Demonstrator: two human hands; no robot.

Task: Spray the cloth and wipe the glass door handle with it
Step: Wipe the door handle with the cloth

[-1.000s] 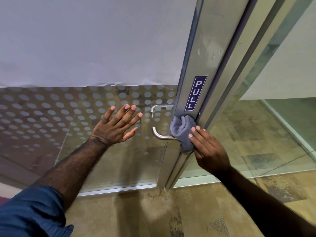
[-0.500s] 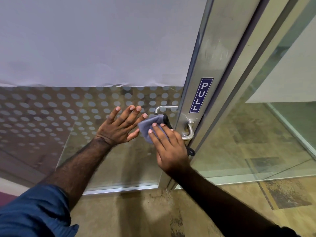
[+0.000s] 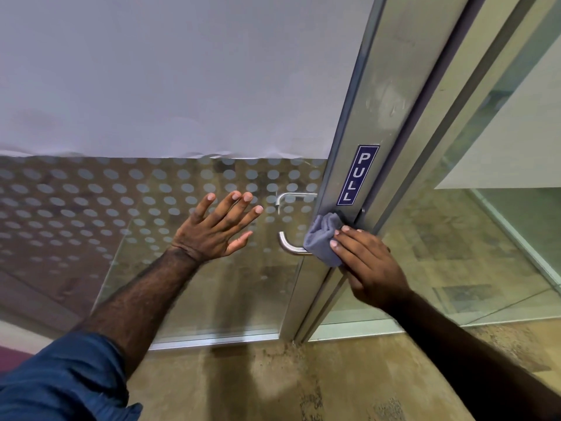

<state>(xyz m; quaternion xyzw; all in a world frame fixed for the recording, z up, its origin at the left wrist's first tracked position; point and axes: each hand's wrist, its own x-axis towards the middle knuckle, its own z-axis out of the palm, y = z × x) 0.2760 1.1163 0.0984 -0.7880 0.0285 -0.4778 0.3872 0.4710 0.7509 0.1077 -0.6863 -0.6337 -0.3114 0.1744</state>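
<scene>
Head view. The right hand (image 3: pixel 368 265) presses a bunched grey cloth (image 3: pixel 323 238) against the metal door frame (image 3: pixel 379 95), at the point where the lever door handle (image 3: pixel 290 246) meets the frame. The fingers (image 3: pixel 349 235) lie fairly straight over the cloth, pinning it flat to the frame rather than closing around it in a fist; the thumb is hidden beneath the hand. The cloth covers the inner end of the handle, whose curved outer end projects bare to the left of it. Directly above the cloth sits a blue sign (image 3: pixel 358 174) lettered PULL in white, fixed upright on the frame.

The left hand (image 3: pixel 214 230) is spread wide, fingers apart and extended, grasping nothing; it stands in front of the glass panel (image 3: pixel 91 202) left of the handle (whether the palm touches the glass cannot be told). The forearm runs down to a rolled blue sleeve (image 3: pixel 63 378) at the lower left. The glass carries rows of frosted dots across its middle band, with a plain white film (image 3: pixel 182 71) above. A second metal lever (image 3: pixel 296 196) shows through the glass, above the first. Below the door lies a mottled tan floor (image 3: pixel 273 384).
</scene>
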